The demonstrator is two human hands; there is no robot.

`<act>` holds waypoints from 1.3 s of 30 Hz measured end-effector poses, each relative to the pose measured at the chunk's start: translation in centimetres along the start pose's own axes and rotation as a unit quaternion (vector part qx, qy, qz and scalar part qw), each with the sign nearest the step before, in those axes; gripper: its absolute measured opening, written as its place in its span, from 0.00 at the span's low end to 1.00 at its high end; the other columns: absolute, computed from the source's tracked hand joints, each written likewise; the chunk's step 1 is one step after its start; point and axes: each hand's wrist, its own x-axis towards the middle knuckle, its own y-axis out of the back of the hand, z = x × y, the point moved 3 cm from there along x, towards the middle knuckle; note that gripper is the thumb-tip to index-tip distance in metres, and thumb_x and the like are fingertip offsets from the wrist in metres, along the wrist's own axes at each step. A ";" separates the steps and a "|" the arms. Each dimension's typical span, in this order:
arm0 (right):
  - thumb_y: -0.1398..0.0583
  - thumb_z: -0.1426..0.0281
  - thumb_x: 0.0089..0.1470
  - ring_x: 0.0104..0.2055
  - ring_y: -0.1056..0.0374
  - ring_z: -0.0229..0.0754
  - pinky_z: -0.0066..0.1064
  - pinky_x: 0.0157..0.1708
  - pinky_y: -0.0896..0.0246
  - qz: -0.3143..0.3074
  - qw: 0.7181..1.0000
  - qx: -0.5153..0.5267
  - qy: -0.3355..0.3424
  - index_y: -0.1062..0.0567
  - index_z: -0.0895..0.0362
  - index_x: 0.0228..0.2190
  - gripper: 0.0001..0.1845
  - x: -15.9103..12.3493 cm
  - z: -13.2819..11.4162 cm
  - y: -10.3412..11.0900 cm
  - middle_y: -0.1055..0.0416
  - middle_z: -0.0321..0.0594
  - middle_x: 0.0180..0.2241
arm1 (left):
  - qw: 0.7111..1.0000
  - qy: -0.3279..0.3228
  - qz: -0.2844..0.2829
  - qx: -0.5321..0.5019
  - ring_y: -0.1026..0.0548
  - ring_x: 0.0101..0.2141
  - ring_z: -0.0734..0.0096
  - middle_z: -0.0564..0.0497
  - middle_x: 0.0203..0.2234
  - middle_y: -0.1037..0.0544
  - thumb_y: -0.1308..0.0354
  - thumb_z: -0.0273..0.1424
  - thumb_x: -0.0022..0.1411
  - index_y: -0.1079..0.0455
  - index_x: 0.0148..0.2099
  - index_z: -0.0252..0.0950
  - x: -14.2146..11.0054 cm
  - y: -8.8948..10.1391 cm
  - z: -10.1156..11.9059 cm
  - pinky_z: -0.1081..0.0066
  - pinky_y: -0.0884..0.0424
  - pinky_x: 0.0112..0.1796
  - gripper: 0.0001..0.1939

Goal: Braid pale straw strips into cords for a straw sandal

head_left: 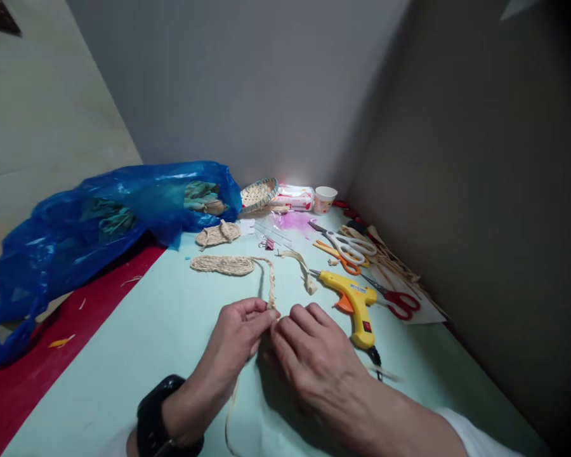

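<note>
My left hand [242,327] pinches a braided straw cord [271,279] at its near end. The cord runs up and left to a flat coiled straw sole [223,265] lying on the table. My right hand [309,346] is closed right beside the left, its curled fingers meeting the cord's end; the strands between the fingertips are mostly hidden. A loose strand [232,406] hangs below my left hand toward the front. Another pale strand sticks out to the right of my right wrist. Behind the sole lies a small straw slipper [217,233] with a strap.
A yellow glue gun [354,298] lies right of my hands, with red-handled scissors [400,301], white scissors [349,244] and orange scissors [345,260] near it. A blue plastic bag [147,197], a woven basket [259,194] and a paper cup [324,199] stand at the back.
</note>
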 end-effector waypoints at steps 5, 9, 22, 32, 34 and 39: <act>0.48 0.62 0.62 0.29 0.34 0.39 0.31 0.29 0.45 -0.075 0.976 0.139 -0.151 0.21 0.56 0.33 0.17 4.6 5.3 4.0 0.26 0.42 0.30 | 0.994 0.026 -0.035 0.097 0.34 0.16 0.80 0.55 0.17 0.28 0.44 0.32 0.57 0.33 0.27 0.33 -1.4 0.3 -0.7 0.77 0.48 0.20 0.09; 0.49 0.63 0.61 0.33 0.30 0.41 0.29 0.30 0.44 -0.228 0.962 0.091 -0.122 0.23 0.58 0.40 0.18 10.6 8.3 0.5 0.24 0.45 0.34 | 0.989 0.035 -0.047 0.133 0.28 0.17 0.75 0.53 0.18 0.26 0.44 0.32 0.57 0.34 0.26 0.33 -2.2 0.5 -1.5 0.74 0.42 0.23 0.09; 0.42 0.63 0.51 0.49 0.34 0.58 0.41 0.40 0.37 -0.258 0.953 -0.010 -0.155 0.29 0.62 0.48 0.24 15.4 9.1 -8.4 0.30 0.56 0.48 | 0.994 0.072 0.005 0.080 0.48 0.13 0.85 0.51 0.16 0.27 0.40 0.37 0.56 0.29 0.27 0.31 -1.4 3.2 0.2 0.76 0.58 0.18 0.13; 0.47 0.68 0.57 0.50 0.38 0.55 0.40 0.45 0.43 -0.209 0.968 -0.007 -0.140 0.27 0.66 0.43 0.17 13.2 11.4 -9.1 0.30 0.58 0.46 | 0.994 0.099 -0.033 0.017 0.43 0.17 0.85 0.50 0.23 0.27 0.39 0.33 0.56 0.27 0.34 0.29 -0.8 1.8 -1.0 0.79 0.58 0.18 0.10; 0.47 0.68 0.57 0.49 0.37 0.54 0.41 0.46 0.44 -0.202 0.970 -0.001 -0.135 0.26 0.67 0.42 0.17 13.1 11.7 -9.4 0.29 0.58 0.44 | 0.994 0.099 -0.037 0.020 0.42 0.18 0.85 0.49 0.24 0.26 0.40 0.32 0.56 0.28 0.35 0.29 -0.8 1.3 -1.0 0.80 0.58 0.17 0.09; 0.45 0.68 0.57 0.49 0.39 0.53 0.39 0.43 0.45 -0.173 0.977 0.012 -0.122 0.27 0.66 0.43 0.17 12.5 11.2 -7.7 0.30 0.55 0.46 | 0.994 0.096 -0.038 0.046 0.37 0.20 0.83 0.48 0.26 0.25 0.41 0.28 0.57 0.28 0.38 0.29 -0.9 1.0 -0.8 0.81 0.57 0.17 0.08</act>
